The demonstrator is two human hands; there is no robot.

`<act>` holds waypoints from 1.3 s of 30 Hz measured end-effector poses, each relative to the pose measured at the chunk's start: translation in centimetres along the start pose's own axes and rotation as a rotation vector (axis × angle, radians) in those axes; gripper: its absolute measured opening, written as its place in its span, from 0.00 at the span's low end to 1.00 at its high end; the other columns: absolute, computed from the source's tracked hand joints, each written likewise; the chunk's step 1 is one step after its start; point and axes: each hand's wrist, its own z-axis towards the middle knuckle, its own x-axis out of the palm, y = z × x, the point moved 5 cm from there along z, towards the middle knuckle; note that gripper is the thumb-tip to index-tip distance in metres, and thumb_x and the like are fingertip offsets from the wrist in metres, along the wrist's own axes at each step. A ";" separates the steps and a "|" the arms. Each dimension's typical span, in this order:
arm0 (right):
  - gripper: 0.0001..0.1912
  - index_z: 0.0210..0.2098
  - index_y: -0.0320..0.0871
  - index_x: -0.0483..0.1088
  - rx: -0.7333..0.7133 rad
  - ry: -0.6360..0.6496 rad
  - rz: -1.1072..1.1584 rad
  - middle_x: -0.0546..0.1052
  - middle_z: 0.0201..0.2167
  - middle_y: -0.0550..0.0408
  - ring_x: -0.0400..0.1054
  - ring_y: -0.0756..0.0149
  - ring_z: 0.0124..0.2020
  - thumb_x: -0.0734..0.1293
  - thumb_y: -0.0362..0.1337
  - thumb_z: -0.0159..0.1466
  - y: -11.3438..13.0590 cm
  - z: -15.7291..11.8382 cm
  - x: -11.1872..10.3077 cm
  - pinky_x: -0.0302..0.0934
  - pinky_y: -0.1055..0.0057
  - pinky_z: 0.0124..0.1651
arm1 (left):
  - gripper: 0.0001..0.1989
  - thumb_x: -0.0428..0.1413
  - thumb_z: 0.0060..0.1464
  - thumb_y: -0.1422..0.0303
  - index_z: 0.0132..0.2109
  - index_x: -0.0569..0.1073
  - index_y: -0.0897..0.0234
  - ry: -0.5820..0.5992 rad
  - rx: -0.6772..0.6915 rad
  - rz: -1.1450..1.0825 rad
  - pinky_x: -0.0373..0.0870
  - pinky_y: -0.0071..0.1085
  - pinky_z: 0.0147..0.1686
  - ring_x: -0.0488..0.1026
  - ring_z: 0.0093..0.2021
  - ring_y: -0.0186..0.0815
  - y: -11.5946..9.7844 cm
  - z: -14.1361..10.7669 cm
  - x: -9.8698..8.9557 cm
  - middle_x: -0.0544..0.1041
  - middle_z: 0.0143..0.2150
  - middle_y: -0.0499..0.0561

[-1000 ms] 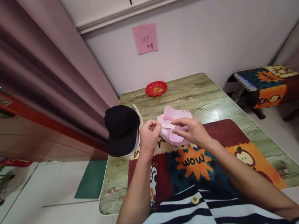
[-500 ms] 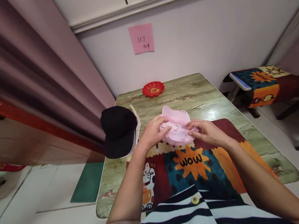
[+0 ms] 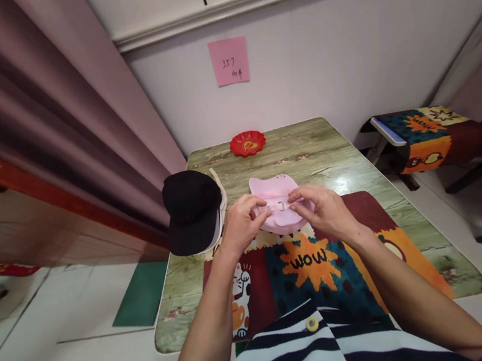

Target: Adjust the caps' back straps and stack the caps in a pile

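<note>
A pink cap is between my two hands, over the back edge of the colourful mat. Its strap, with a small buckle near the middle, faces me. My left hand pinches the strap's left side between thumb and fingers. On the other side of the buckle, my right hand pinches the strap in the same way. To the left, a black cap lies on top of a light-coloured cap, of which only the edge and strap show.
The green wood-grain table carries a red scalloped dish at its back and a printed mat in front. A pink note is on the wall. Curtains hang at the left; another table stands at the right.
The pink cap has turned so its strap lies more level. My left hand has shifted from the cap's side down to the strap, and my right hand has moved slightly left towards the buckle.
</note>
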 end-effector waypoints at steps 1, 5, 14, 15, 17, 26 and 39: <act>0.05 0.40 0.47 0.76 -0.011 -0.007 -0.027 0.82 0.43 0.50 0.74 0.55 0.45 0.67 0.37 0.66 0.4 -0.1 0.1 0.63 0.60 0.51 | 0.06 0.63 0.55 0.67 0.40 0.78 0.62 0.012 0.007 0.017 0.66 0.30 0.37 0.72 0.35 0.34 -0.3 0.0 0.1 0.78 0.40 0.51; 0.07 0.43 0.47 0.76 0.017 -0.001 -0.115 0.81 0.43 0.52 0.75 0.58 0.42 0.68 0.37 0.66 1.3 -0.2 0.8 0.63 0.64 0.45 | 0.02 0.59 0.56 0.73 0.34 0.75 0.62 0.032 0.012 0.113 0.64 0.29 0.36 0.71 0.34 0.34 -1.2 -0.2 0.4 0.75 0.35 0.49; 0.16 0.51 0.48 0.74 0.220 0.077 -0.256 0.79 0.51 0.52 0.75 0.57 0.43 0.70 0.38 0.64 1.0 -0.2 0.9 0.62 0.67 0.37 | 0.10 0.53 0.59 0.74 0.46 0.76 0.63 -0.050 -0.032 0.031 0.70 0.31 0.43 0.75 0.36 0.34 -2.8 0.8 0.6 0.79 0.44 0.51; 0.15 0.52 0.49 0.74 0.204 0.082 -0.263 0.78 0.52 0.53 0.75 0.58 0.42 0.70 0.39 0.65 1.0 -0.1 1.0 0.62 0.67 0.37 | 0.12 0.52 0.59 0.74 0.47 0.76 0.63 -0.045 -0.037 0.004 0.70 0.32 0.45 0.76 0.40 0.36 -2.8 1.1 0.9 0.80 0.45 0.52; 0.14 0.51 0.50 0.75 0.176 0.087 -0.295 0.78 0.53 0.53 0.75 0.60 0.40 0.69 0.39 0.66 0.9 0.1 1.3 0.61 0.67 0.36 | 0.14 0.50 0.59 0.75 0.48 0.76 0.63 0.002 -0.055 -0.040 0.70 0.33 0.49 0.76 0.47 0.39 -2.6 1.8 1.8 0.81 0.47 0.53; 0.08 0.35 0.45 0.76 0.215 -0.093 0.149 0.78 0.29 0.56 0.69 0.66 0.27 0.70 0.43 0.63 -1.9 -0.2 2.1 0.60 0.69 0.34 | 0.17 0.48 0.63 0.61 0.40 0.79 0.65 0.157 -0.243 -0.229 0.65 0.28 0.29 0.70 0.26 0.34 -0.9 2.4 4.0 0.74 0.25 0.47; 0.16 0.32 0.43 0.77 0.445 -0.108 1.023 0.72 0.23 0.60 0.61 0.72 0.24 0.74 0.51 0.57 -3.4 -0.9 4.4 0.58 0.73 0.31 | 0.09 0.62 0.44 0.71 0.36 0.80 0.64 0.056 -0.236 -0.324 0.68 0.27 0.33 0.72 0.32 0.33 -0.1 0.4 5.1 0.77 0.34 0.49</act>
